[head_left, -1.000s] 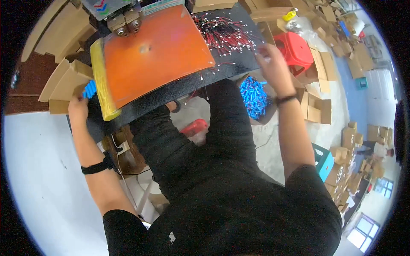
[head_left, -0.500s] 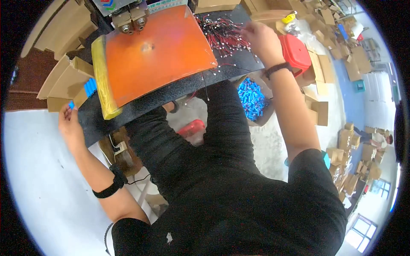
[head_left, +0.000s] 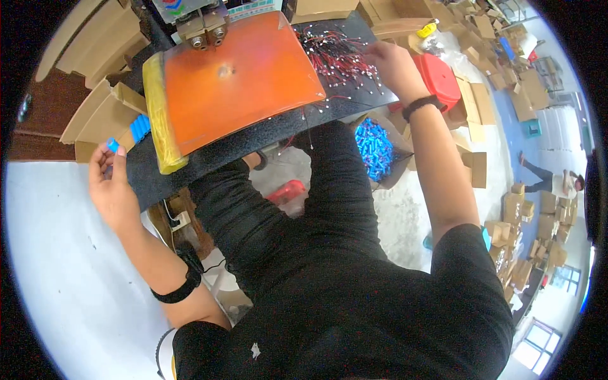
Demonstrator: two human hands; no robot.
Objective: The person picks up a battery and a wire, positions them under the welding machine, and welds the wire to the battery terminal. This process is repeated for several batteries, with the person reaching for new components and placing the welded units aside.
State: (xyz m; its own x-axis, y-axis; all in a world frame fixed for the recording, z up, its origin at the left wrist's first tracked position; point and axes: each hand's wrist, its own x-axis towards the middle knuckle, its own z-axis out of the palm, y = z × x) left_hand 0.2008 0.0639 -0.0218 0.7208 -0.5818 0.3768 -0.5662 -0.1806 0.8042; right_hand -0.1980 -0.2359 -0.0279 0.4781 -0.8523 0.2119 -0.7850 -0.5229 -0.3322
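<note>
My left hand (head_left: pixel 115 187) is closed in a pinch on a small blue cylindrical battery cell (head_left: pixel 113 145), held up at the left end of the black table. Beside it, several more blue cells (head_left: pixel 140 128) lie in a row in an open cardboard box. At the table's right end my right hand (head_left: pixel 399 71) has its fingertips bent together at the edge of a pile of thin red and black wires (head_left: pixel 339 58) with small white ends. What those fingertips grip is too small to make out.
An orange mat (head_left: pixel 253 79) with a yellow-wrapped edge covers the table's middle, under a machine's two metal tips (head_left: pixel 209 41). A sack of blue cells (head_left: pixel 375 152) stands below the right end. Close to my right wrist is a red container (head_left: pixel 438 82). Another person (head_left: pixel 560 182) is far right.
My left hand has risen slightly and turned, with the blue cell showing more fully. My right hand has shifted a little right and down at the wire pile. The view has moved slightly.
</note>
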